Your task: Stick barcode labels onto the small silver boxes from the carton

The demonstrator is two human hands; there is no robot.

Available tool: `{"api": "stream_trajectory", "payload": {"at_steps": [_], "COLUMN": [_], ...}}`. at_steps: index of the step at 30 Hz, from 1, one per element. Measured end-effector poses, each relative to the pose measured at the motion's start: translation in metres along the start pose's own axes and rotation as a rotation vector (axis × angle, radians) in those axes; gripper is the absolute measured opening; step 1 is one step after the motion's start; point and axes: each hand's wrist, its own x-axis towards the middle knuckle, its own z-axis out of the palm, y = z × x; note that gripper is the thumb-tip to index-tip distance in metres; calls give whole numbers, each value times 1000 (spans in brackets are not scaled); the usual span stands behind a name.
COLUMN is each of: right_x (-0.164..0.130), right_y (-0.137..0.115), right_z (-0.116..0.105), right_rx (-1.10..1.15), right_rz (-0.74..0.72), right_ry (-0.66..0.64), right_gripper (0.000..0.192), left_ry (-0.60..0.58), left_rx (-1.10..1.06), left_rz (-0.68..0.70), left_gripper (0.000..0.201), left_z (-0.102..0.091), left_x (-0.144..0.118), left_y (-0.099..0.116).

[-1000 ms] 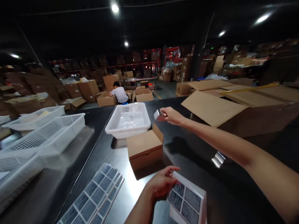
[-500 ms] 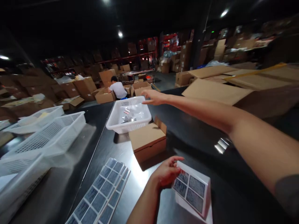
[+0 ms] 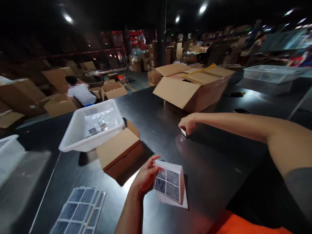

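1. My left hand (image 3: 146, 177), bottom ctr, pinches a label sheet (image 3: 170, 183) by its left edge; thin, floppy, prob best gripped at the edge.
2. My right hand (image 3: 187, 125), ctr-right, closes fingers on a small box (image 3: 183, 131) on the bench (image 3: 214, 169); looks light, stiff, grip by its sides.
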Motion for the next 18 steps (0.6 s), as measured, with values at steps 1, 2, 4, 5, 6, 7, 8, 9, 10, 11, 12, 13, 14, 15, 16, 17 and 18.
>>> {"api": "stream_trajectory", "payload": {"at_steps": [1, 2, 4, 5, 6, 7, 8, 9, 10, 11, 12, 13, 14, 15, 16, 17, 18], "right_x": [3, 5, 7, 6, 4, 0, -4, -11, -18, -27, -38, -51, -64, -80, -95, -111, -125], "right_y": [-15, -32, -68, -87, -106, -124, -141, -157, -170, -183, -193, -201, -206, -210, -211, -210, -207], "right_z": [-11, -25, -54, -69, -83, -96, -106, -112, -115, -114, -108, -99, -87, -73, -58, -43, -28], "right_rx": [-9, -14, 43, 109, 197, 283, 357, 408, 435, 452, 463, 463, 451, 425, 377, 302, 203], "right_rz": [-35, -83, -232, -325, -420, -503, -572, -623, -677, -748, -842, -964, -1111, -1269, -1419, -1525, -1570], "right_ry": [20, 52, 212, 336, 484, 630, 757, 852, 911, 950, 976, 996, 1009, 1014, 1001, 965, 926], "right_gripper": [30, 31, 43, 53, 63, 73, 80, 84, 84, 79, 73, 65, 59, 53, 49, 47, 47], "left_ry": [1, -1, -7, -10, -13, -14, -16, -17, -18, -20, -22, -23, -22, -18, -14, -11, -9], "left_rx": [-4, -8, -11, -12, -13, -14, -15, -18, -24, -30, -36, -40, -40, -37, -31, -23, -15], "left_rz": [4, 8, 7, 6, 4, 6, 10, 16, 24, 29, 33, 37, 36, 36, 36, 40, 46], "left_gripper": [62, 62, 62, 62, 62, 62, 62, 62, 61, 60, 59, 58, 58, 58, 58, 58, 57], "left_z": [0, 0, 0, -1, -1, -1, -2, -2, -3, -4, -4, -5, -5, -6, -6, -5, -5], "left_x": [0, 1, 1, 2, 2, 2, 3, 3, 3, 4, 5, 5, 6, 7, 7, 8, 8], "left_y": [0, 1, 2, 2, 2, 2, 2, 1, 1, 0, -1, -2, -2, -3, -4, -5, -6]}}
